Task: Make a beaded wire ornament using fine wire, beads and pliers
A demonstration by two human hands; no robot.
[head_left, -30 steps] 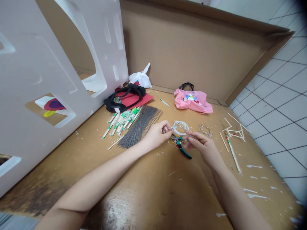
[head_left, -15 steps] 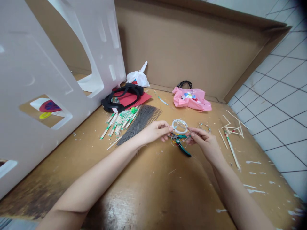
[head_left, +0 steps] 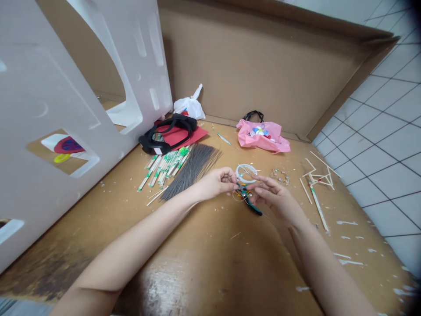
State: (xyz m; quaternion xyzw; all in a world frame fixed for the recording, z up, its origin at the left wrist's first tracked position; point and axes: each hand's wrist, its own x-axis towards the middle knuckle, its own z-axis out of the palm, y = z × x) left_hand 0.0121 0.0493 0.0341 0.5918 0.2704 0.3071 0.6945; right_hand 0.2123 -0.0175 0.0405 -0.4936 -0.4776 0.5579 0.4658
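Over the middle of the table, my left hand is closed in a pinch on a thin wire, which curves in a loose loop below the fingertips. Facing it, my right hand has its thumb and index finger apart, close to the wire; no firm grip shows there. Behind the fingertips lies a round white coil with a thin metal piece across it. Pliers with green and black handles rest under the wire, partly covered by the hands. Small shiny beads seem to sit near the wire, too small to make out surely.
Left of my hands lie a bundle of dark wires, wrapped chopsticks and a black head strap. A pink bag holds small colourful pieces. Rightward are a beaded ring and a stick frame. A white plastic panel stands left.
My right hand has loosened, its thumb and index finger parting and shifting slightly left and down. The left hand has dipped a little, and the wire loop hangs differently.
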